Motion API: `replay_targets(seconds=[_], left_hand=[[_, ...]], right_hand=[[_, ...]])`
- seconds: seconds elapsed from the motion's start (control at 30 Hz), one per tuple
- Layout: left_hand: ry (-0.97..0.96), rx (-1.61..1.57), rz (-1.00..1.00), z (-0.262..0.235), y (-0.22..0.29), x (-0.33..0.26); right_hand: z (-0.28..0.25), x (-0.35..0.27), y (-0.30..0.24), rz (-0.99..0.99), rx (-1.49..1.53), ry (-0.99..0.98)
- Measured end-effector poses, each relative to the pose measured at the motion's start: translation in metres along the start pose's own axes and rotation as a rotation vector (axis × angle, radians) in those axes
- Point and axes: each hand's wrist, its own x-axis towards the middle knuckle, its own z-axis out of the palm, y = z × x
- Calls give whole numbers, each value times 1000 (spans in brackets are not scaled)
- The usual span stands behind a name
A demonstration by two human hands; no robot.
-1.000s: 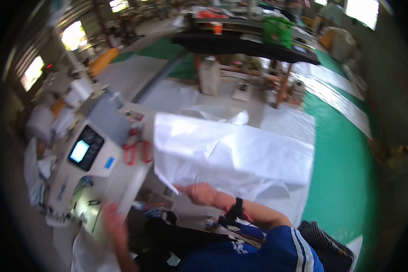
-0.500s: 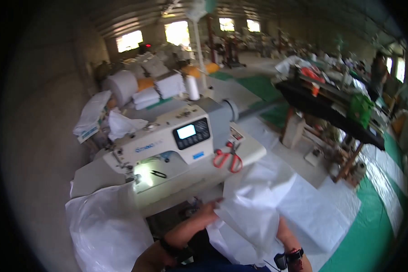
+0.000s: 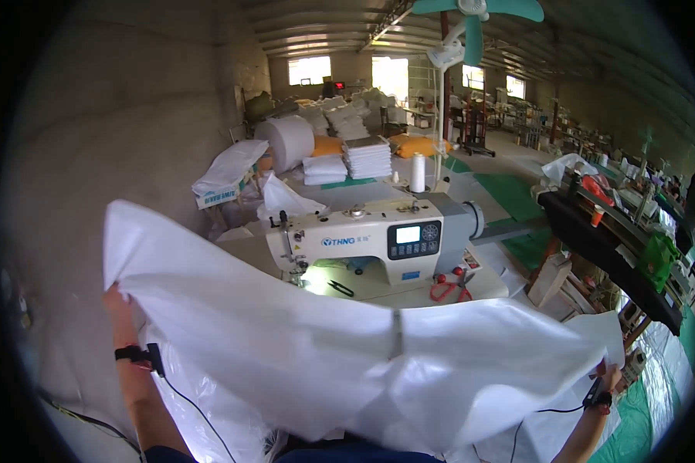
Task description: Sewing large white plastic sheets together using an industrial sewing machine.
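Observation:
A wide white sheet of smooth, slightly shiny material is stretched across my front between both hands. At its far left edge my left hand is closed on a raised corner. Out at the right end, my right hand grips the opposite edge. The sheet sags in the middle and hides the front of the sewing table. Just beyond it stands a white sewing machine with its lamp and screen lit. Black thread snips and red-handled scissors lie on the machine bed.
Behind the machine stand a thread cone, stacked white sheets and a large white roll. To the right is another workbench with a black cover and a green bag. A bare wall rises on the left.
My hands, earlier close together at the bunched white sheet right of the machine, have moved wide apart. The sheet is now spread out between them in front of the machine. The view has shifted too.

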Motion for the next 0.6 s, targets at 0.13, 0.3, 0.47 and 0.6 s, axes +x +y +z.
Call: replay_targets(seconds=[0.13, 0.3, 0.47, 0.6], left_hand=[[-125, 158, -93, 0, -36, 16], [-265, -632, -548, -37, -94, -160], [-297, -1267, -1128, -81, 88, -285], [-321, -812, -833, -35, -15, -367]], right_hand=[[-73, 76, -29, 633, -675, 676], [-36, 129, -69, 5, -785, 340], [144, 92, -99, 436, -1032, -573], [301, -21, -206, 714, -83, -1047]])
